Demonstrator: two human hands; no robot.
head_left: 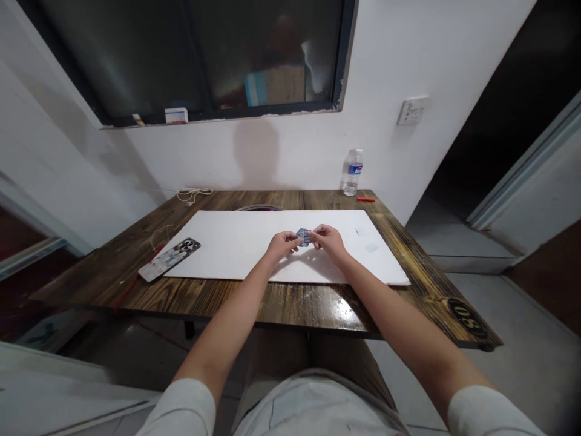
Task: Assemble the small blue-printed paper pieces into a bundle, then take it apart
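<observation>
A small blue patterned piece, flat-looking with pale markings (pixel 302 236), is held up between both hands over the white board (pixel 231 245). My left hand (pixel 283 243) pinches its left side with thumb and fingers. From the right, my right hand (pixel 327 238) grips the other edge between thumb and forefinger. Both hands are closed, and shadows fall on the board beneath them. What exactly the blue piece is cannot be made out at this size. On the board's right part lie a small clear scrap (pixel 371 247) and a thin dark mark.
A phone in a patterned case (pixel 170 259) lies across the board's left edge. At the back of the wooden table (pixel 149 227) are a white cable (pixel 193 194), a water bottle (pixel 353 172) and a red pen-like object (pixel 365 199). A round number plate (pixel 467 317) sits at the right corner.
</observation>
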